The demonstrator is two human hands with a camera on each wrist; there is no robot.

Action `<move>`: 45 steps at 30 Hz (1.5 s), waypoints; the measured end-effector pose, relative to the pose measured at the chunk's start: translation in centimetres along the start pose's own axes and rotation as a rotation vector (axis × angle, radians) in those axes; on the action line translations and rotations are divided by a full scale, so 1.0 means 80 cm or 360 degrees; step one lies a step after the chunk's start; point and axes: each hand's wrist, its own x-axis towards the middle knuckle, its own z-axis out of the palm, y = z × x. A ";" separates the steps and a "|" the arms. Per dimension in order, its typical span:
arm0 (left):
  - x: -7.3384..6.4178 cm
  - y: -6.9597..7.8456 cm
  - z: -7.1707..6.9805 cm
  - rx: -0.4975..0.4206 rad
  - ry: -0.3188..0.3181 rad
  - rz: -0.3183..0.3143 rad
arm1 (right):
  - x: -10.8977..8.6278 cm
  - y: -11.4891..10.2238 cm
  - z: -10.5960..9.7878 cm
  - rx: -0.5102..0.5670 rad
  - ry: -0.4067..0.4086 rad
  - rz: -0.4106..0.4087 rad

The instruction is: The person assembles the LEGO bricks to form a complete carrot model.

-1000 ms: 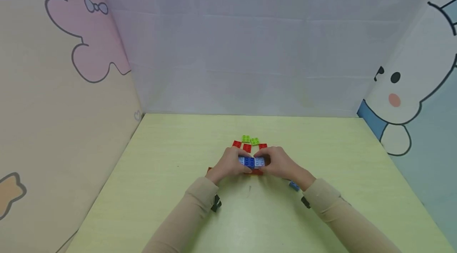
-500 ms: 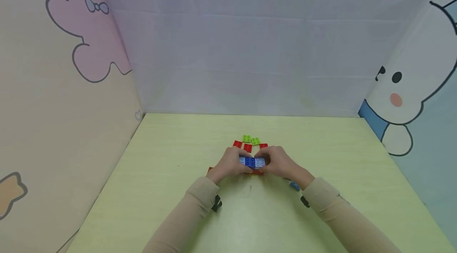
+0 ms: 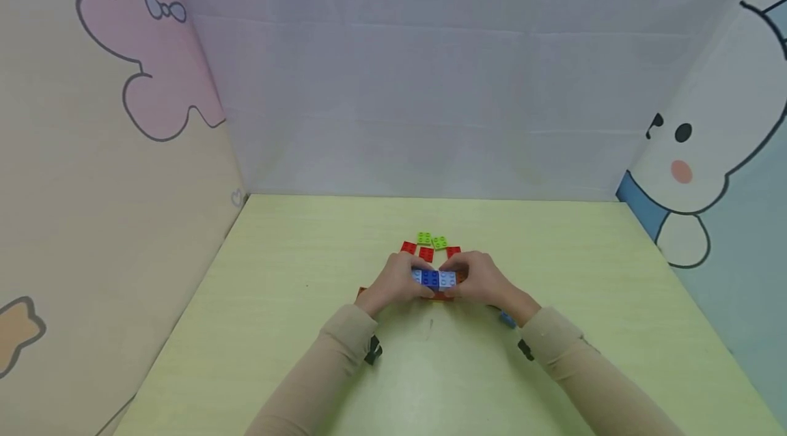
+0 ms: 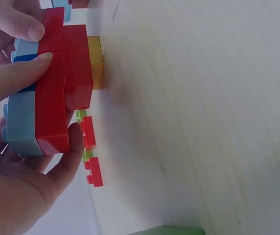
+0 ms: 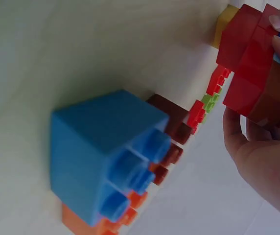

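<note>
A stack of toy building bricks [image 3: 430, 279] stands between my two hands near the middle of the table. Its top row has light blue bricks around a dark blue one, with a brown brick [image 5: 272, 93] at the right end. Below are red bricks [image 4: 52, 100] in two layers, over a yellow brick [image 4: 95, 63] at the bottom. My left hand [image 3: 395, 281] grips the left end, its thumb along the near face and its fingers behind. My right hand [image 3: 486, 281] grips the right end likewise. The two thumbs lie close together on the near face.
Loose green bricks [image 3: 424, 238] and red bricks [image 3: 426, 255] lie behind the stack. To the right are a blue brick [image 5: 96, 142], a dark brown brick [image 5: 167, 115] and an orange brick [image 5: 81, 220]. A green thing [image 4: 174, 231] shows at the left wrist view's lower edge.
Both hands keep their grip on the stack in nearly the same place. A little more of the brown brick shows beside the right fingers in the head view.
</note>
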 end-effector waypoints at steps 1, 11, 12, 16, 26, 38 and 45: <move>0.000 0.001 0.000 0.0004 0.0002 -0.0014 | 0.000 0.002 0.001 0.0012 0.0011 0.0005; -0.003 0.001 0.000 0.0032 0.0021 -0.0025 | -0.005 0.012 0.014 0.0150 0.0081 0.0078; -0.003 0.001 0.000 0.0033 0.0023 -0.0022 | -0.006 0.013 0.015 0.0159 0.0084 0.0085; -0.004 -0.001 0.002 0.0039 0.0027 -0.0021 | -0.007 0.012 0.016 0.0178 0.0085 0.0101; -0.007 -0.005 0.001 0.0019 0.0011 0.0056 | -0.005 0.014 0.017 0.0182 0.0071 0.0119; -0.011 -0.010 -0.005 0.0026 0.0034 0.0103 | -0.005 0.010 0.017 0.0159 0.0052 0.0177; -0.020 -0.012 -0.028 0.0010 0.0019 0.0043 | -0.002 0.012 0.018 0.0145 0.0061 0.0218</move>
